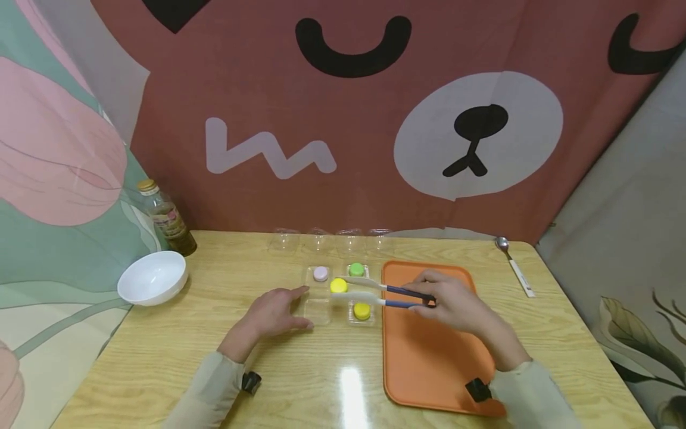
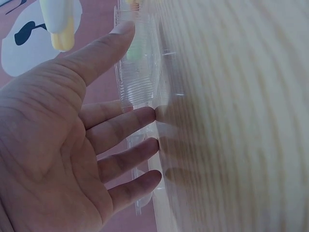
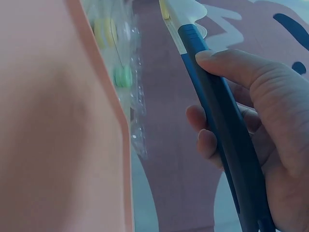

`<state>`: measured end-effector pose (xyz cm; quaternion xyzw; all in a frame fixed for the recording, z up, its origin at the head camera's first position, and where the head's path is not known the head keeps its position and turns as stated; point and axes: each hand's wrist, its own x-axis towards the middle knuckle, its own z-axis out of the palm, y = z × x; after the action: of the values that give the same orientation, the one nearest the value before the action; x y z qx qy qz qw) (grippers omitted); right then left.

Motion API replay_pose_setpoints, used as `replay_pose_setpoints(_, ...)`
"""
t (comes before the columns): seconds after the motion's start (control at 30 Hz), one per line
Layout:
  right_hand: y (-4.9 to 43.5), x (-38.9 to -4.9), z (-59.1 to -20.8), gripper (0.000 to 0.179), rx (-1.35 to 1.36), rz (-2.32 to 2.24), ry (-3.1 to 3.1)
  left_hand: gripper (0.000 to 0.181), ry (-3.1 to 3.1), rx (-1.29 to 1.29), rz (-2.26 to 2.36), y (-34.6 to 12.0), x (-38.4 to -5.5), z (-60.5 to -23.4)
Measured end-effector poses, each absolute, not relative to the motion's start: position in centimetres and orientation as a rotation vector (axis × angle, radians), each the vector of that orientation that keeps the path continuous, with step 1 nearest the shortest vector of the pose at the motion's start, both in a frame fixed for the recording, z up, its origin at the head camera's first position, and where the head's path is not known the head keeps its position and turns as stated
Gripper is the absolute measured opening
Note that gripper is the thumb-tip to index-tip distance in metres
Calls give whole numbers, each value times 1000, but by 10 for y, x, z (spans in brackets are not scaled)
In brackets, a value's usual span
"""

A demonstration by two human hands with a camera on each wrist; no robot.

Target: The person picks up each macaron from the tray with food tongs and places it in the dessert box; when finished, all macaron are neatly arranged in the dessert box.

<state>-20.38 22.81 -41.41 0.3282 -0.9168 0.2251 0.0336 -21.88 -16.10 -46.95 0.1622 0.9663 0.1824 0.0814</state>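
My right hand (image 1: 450, 299) grips tongs (image 3: 219, 113) with dark blue handles and pale tips. Between the tips is a yellow macaron (image 1: 339, 286), held over a clear plastic macaron tray (image 1: 317, 312). In the tray sit a lilac macaron (image 1: 320, 273) at back left, a green macaron (image 1: 356, 270) at back right and another yellow macaron (image 1: 362, 310) at front right. My left hand (image 1: 274, 313), fingers spread and thumb extended, is at the tray's left side. In the left wrist view its fingertips (image 2: 149, 115) are at the tabletop, close to the clear plastic.
An orange serving tray (image 1: 429, 369) lies right of the macaron tray, under my right hand. The clear hinged lid (image 1: 351, 240) stands against the back curtain. A white bowl (image 1: 152, 277) and a bottle (image 1: 170, 221) are at left; a spoon (image 1: 515, 268) lies far right.
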Motion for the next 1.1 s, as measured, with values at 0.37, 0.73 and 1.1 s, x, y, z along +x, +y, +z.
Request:
replay_pose_setpoints(0.37, 208, -209, -423, 35, 1113, 650, -2863, 85, 2863, 459, 559, -159, -220, -468)
replay_pose_setpoints(0.73, 187, -212, -436, 33, 1176, 641, -2880, 88, 2902, 497, 540, -163, -218, -469)
replay_pose_setpoints(1.1, 184, -210, -439, 32, 1116, 642, -2946, 88, 2894, 499, 558, -161, -219, -472)
